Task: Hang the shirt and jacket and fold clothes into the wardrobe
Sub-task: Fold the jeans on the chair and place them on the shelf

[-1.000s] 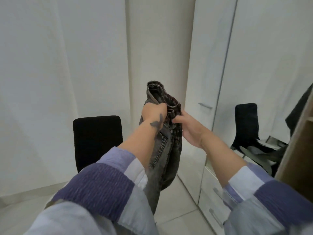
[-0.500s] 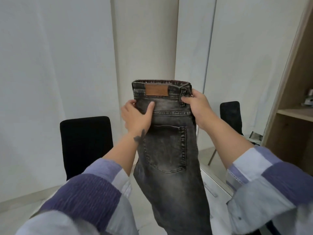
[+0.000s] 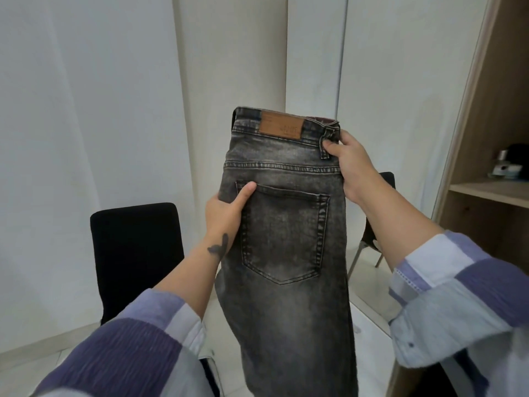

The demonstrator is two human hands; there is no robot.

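Note:
A pair of dark grey washed jeans (image 3: 286,230) hangs upright in front of me, doubled lengthwise, its back pocket and brown leather waistband patch facing me. My left hand (image 3: 226,213) grips the left folded edge just beside the pocket, thumb on the front. My right hand (image 3: 347,164) pinches the right end of the waistband at a belt loop. The legs drop out of the bottom of the frame. The open wooden wardrobe (image 3: 492,133) stands at the right, with a shelf (image 3: 489,191) at about hand height.
A black chair (image 3: 137,253) stands behind my left forearm against the white wall. White wardrobe doors (image 3: 400,81) rise behind the jeans. Small dark objects (image 3: 509,164) sit on the wooden shelf. A second chair's legs (image 3: 369,253) show beside my right forearm.
The jeans turned from edge-on to flat, back pocket facing me. My left hand slid down from the waistband to the pocket level. The view swung right, bringing the wooden wardrobe in.

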